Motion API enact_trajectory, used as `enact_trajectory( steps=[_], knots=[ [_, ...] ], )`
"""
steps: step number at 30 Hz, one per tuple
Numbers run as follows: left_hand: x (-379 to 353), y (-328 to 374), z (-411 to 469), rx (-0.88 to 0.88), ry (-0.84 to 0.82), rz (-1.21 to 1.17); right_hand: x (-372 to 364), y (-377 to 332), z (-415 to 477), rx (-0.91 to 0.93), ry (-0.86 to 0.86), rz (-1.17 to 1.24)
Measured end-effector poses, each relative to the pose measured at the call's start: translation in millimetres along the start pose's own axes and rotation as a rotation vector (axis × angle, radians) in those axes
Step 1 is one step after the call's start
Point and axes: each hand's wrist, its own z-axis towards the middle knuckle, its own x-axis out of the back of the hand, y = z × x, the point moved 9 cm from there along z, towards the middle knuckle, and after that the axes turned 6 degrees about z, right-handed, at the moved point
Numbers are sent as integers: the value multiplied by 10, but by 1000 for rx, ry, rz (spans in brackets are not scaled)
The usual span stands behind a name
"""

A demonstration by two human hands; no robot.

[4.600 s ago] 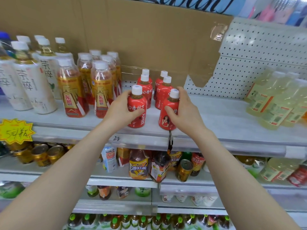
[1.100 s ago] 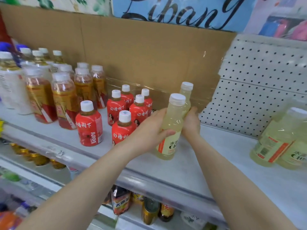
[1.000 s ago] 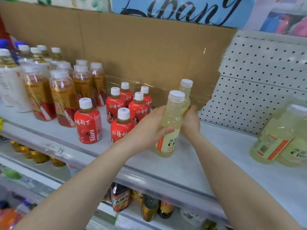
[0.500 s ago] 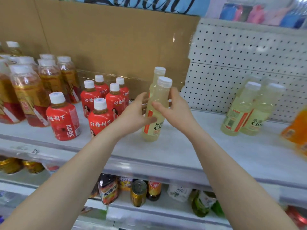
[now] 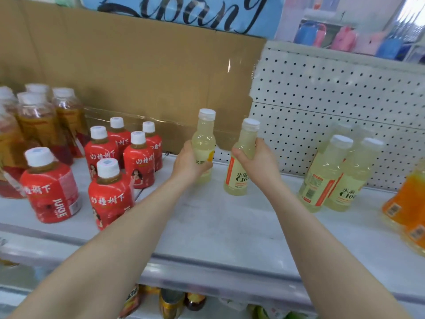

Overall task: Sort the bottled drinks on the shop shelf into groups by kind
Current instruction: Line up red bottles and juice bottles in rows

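Note:
Two pale yellow bottles with white caps stand mid-shelf, about a hand's width apart. My left hand (image 5: 189, 165) grips the left pale bottle (image 5: 204, 139) round its body. My right hand (image 5: 255, 161) grips the right pale bottle (image 5: 239, 176), which tilts slightly right. Two more bottles of the same pale drink (image 5: 338, 176) stand together farther right. Several short red-labelled juice bottles (image 5: 110, 178) form a group to the left.
Tall amber tea bottles (image 5: 39, 125) crowd the far left. Orange drink bottles (image 5: 409, 203) sit at the right edge. The white shelf (image 5: 218, 226) has a cardboard back, then pegboard (image 5: 322, 107). Cans and bottles show on the shelf below.
The two pale bottles were held close together, one behind the other; now they are side by side and apart. My view has swung right, bringing the orange bottles in.

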Motion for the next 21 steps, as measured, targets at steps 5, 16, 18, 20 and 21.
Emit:
enact_trajectory(
  steps=[5, 16, 18, 20, 21],
  knots=[
    [-45, -74, 60, 2, -78, 38, -264, -17, 207, 3, 6, 5],
    [-48, -79, 55, -18, -157, -11, -356, -43, 237, 3, 58, -75],
    [-55, -74, 51, -25, -160, -11, -351, -44, 213, -11, 33, -76],
    [-37, -66, 38, -33, -146, 8, -310, -50, 143, -10, 0, -83],
    [-21, -45, 24, -48, -120, 23, -252, -45, 89, 1, -10, -111]
  ],
)
